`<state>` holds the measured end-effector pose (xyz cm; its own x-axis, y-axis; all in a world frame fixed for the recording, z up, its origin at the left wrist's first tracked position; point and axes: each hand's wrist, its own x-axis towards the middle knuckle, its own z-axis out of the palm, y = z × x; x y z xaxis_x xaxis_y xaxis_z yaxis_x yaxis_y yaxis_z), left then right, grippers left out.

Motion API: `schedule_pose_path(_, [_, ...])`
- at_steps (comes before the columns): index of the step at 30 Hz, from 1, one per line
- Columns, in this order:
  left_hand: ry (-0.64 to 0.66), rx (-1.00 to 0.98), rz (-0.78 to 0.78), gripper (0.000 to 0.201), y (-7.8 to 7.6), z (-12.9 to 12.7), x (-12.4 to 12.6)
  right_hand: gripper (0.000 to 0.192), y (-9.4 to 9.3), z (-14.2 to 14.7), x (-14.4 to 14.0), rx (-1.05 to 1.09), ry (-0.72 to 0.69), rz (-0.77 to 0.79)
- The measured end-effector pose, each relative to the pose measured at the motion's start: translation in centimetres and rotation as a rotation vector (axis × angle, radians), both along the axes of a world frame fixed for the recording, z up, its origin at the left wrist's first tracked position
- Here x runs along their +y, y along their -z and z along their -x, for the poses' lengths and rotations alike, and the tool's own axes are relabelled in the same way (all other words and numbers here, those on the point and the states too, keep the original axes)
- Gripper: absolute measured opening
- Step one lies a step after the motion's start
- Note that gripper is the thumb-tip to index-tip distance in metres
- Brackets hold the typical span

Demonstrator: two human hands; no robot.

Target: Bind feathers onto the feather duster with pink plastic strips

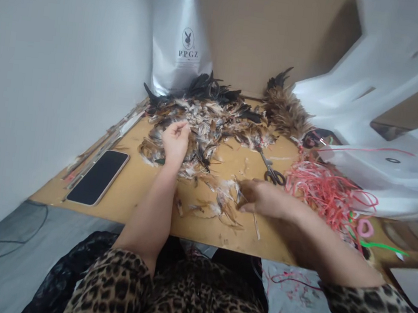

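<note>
Both hands work among feathers on a brown board [141,178]; the left hand [175,142] is curled shut, fingertips pinching into the near edge of the big feather pile [213,119] at the back of the board; the right hand [264,199] lies low, fingers closed on a small bunch of feathers [222,201] spread near the front edge; scissors [271,172] rest just beyond the right hand, beside a tangle of pink cord [326,191]; a dark phone [98,177] lies face up at the left edge, well apart from the pile; a white bag [179,41] stands behind the feathers against the wall.
</note>
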<state>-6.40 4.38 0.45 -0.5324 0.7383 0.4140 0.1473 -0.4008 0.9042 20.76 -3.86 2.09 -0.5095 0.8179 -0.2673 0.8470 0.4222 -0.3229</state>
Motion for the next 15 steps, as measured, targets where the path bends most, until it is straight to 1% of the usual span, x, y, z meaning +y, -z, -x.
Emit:
schedule_pose_path(2, [0.006, 0.0, -0.011, 0.017, 0.0, -0.1, -0.1, 0.067, 1.2, 1.3, -1.5, -0.001, 0.011, -0.053])
schedule_pose_path(3, [0.005, 0.0, -0.016, 0.017, 0.0, -0.1, -0.1, 0.066, 1.7, 2.4, -1.9, 0.021, 0.01, -0.069])
schedule_pose_path(5, [-0.002, 0.003, -0.025, 0.016, 0.3, 0.0, 0.0, 0.055, 2.4, 5.2, -1.7, 0.096, -0.002, -0.084])
schedule_pose_path(7, [-0.016, 0.019, -0.029, 0.014, 0.6, 0.1, 0.2, 0.047, 2.7, 8.3, -0.4, 0.173, -0.017, -0.108])
schedule_pose_path(10, [-0.033, 0.054, -0.013, 0.012, 0.9, 0.4, 0.4, 0.036, 2.4, 11.9, 3.0, 0.243, 0.001, -0.176])
schedule_pose_path(12, [-0.046, 0.065, 0.003, 0.012, 1.0, 0.7, 0.5, 0.041, 1.7, 12.7, 5.2, 0.251, -0.003, -0.156])
schedule_pose_path(14, [-0.054, 0.071, 0.013, 0.011, 0.8, 0.9, 0.5, 0.045, 0.5, 12.0, 6.5, 0.266, -0.028, -0.115])
schedule_pose_path(15, [-0.054, 0.075, 0.015, 0.011, 0.8, 1.0, 0.5, 0.047, -0.3, 11.2, 6.6, 0.283, -0.034, -0.125])
